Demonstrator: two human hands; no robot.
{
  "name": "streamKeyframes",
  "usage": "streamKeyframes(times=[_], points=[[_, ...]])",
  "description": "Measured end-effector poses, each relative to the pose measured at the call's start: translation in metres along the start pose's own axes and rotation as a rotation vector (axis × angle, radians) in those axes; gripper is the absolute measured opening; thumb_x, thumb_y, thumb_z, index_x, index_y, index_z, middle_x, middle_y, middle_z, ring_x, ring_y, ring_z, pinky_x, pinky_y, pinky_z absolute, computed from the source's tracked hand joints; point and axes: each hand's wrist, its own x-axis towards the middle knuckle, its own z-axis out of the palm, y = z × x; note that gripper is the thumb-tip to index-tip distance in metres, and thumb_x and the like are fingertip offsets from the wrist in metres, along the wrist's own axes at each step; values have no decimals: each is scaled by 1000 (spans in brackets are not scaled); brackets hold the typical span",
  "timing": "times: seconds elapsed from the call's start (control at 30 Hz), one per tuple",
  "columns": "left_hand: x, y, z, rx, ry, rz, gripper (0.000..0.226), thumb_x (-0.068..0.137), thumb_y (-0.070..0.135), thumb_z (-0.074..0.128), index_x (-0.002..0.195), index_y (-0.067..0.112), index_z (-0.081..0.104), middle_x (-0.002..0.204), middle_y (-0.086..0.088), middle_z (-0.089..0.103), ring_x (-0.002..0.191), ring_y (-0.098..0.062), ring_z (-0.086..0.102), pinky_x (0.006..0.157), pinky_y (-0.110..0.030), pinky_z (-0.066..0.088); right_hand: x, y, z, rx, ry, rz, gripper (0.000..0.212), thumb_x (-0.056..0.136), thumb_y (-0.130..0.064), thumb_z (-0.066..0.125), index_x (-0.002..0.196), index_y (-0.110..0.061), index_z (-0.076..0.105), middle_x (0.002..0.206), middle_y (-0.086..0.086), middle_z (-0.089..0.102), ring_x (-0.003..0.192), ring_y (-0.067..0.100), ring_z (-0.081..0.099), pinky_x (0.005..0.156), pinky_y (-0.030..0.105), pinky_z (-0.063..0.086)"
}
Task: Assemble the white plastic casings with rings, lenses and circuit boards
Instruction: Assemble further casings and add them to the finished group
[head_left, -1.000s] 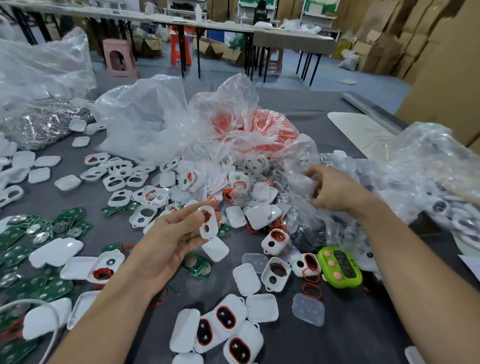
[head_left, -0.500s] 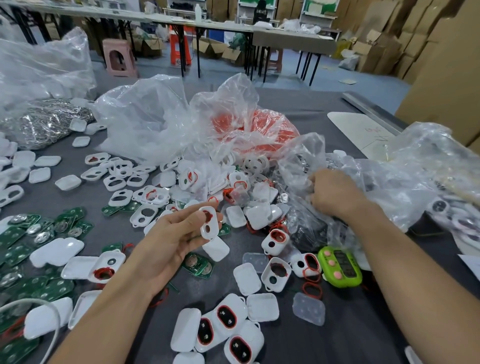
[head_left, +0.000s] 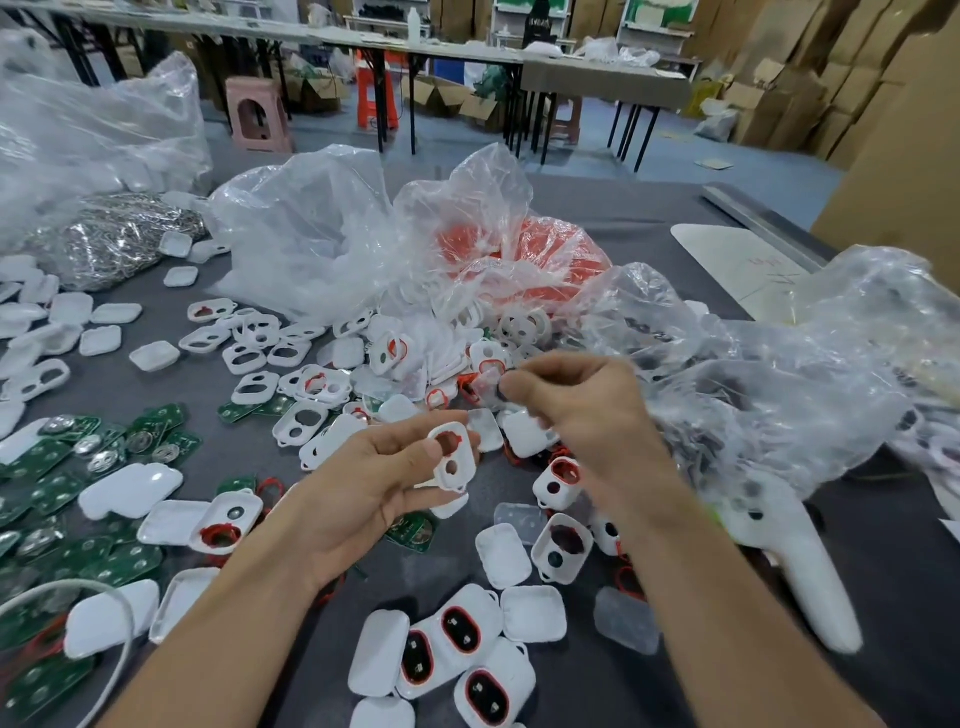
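Just left of the frame's centre, the left hand (head_left: 374, 483) lies palm up above the grey surface (head_left: 649, 208). Its fingers curl under a white casing front (head_left: 456, 456) and its thumb presses on the casing's left edge. The casing stands nearly upright, its larger upper opening lined with a red ring (head_left: 448, 440) and a small round hole below it. Just to the upper right, close to the casing but not touching it, the right hand (head_left: 576, 405) has its fingers curled and pinches a small translucent piece (head_left: 491, 385) between thumb and forefinger. The piece is blurred, so its exact shape cannot be told. Behind both hands, in the middle of the frame, loose white casing fronts (head_left: 311, 379) and backs are heaped at the mouth of a clear plastic bag (head_left: 311, 234). Beside it, a second bag holds orange-red rings (head_left: 535, 254). Another crumpled clear bag (head_left: 779, 374) fills the right side, just behind the right wrist. Green circuit boards (head_left: 62, 483) spread over the left edge, and three closed casings with dark, red-rimmed windows (head_left: 457, 639) lie at bottom centre between the forearms.
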Motion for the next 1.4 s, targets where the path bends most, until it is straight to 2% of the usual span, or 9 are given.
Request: streamKeyframes(times=[0.13,0.33,0.47,0.67,0.77,0.93,1.1,1.27,1.4], points=[[1,-1,-2,-13,29,33,37,81,12,75,118,14,77,123,-18,72,110,-28,72,81,-35,62,-7,32,26,391,-115,303,5,93,-2,67,89,-4,70,64,10,70,48,16,60,44,20,46],[5,-2,-5,-67,72,88,40,76,5,78,116,7,76,110,-22,74,92,-27,76,77,-32,62,-9,43,26,500,-241,350,16,98,-2,57,90,-6,70,77,15,75,58,18,72,50,21,54],[7,-3,-7,-39,71,93,54,65,16,85,118,9,76,116,-26,72,105,-36,72,86,-37,61,-9,49,25,398,-197,254,18,89,3,68,83,-9,80,76,15,75,57,17,68,54,22,54],[9,-6,-7,60,105,210,47,65,-4,77,110,10,79,110,-20,76,97,-26,73,83,-30,59,-9,52,26,82,-78,-213,31,73,12,81,73,-19,83,78,4,79,75,17,77,72,22,58],[9,-5,-7,34,71,224,49,65,-8,75,112,6,77,110,-19,76,97,-24,74,83,-29,59,-12,57,28,-93,-24,-363,22,73,8,84,75,-15,82,75,-5,78,73,17,76,72,28,61],[8,-4,-9,-43,4,205,47,70,-10,69,114,6,76,114,-19,75,100,-24,73,89,-31,59,-19,59,33,-158,36,-448,21,77,3,84,76,-18,82,76,-11,77,72,11,74,69,30,60],[7,-1,-9,-69,-45,185,48,73,-9,67,117,7,75,123,-20,72,111,-26,70,98,-36,57,-19,59,31,-199,64,-520,20,76,4,84,76,-16,81,78,-12,76,72,10,73,68,20,56],[7,-3,-6,1,-28,186,48,75,-10,66,120,8,74,123,-20,72,112,-27,70,96,-33,57,-19,58,32,-234,50,-432,20,79,-4,83,81,-24,83,79,-18,76,74,5,74,69,18,57],[8,-7,0,126,94,226,46,76,-7,69,117,12,76,113,-18,76,105,-27,73,91,-35,60,-16,61,34,-340,107,-358,16,80,-11,82,83,-27,83,73,-20,74,68,3,71,65,20,57]])
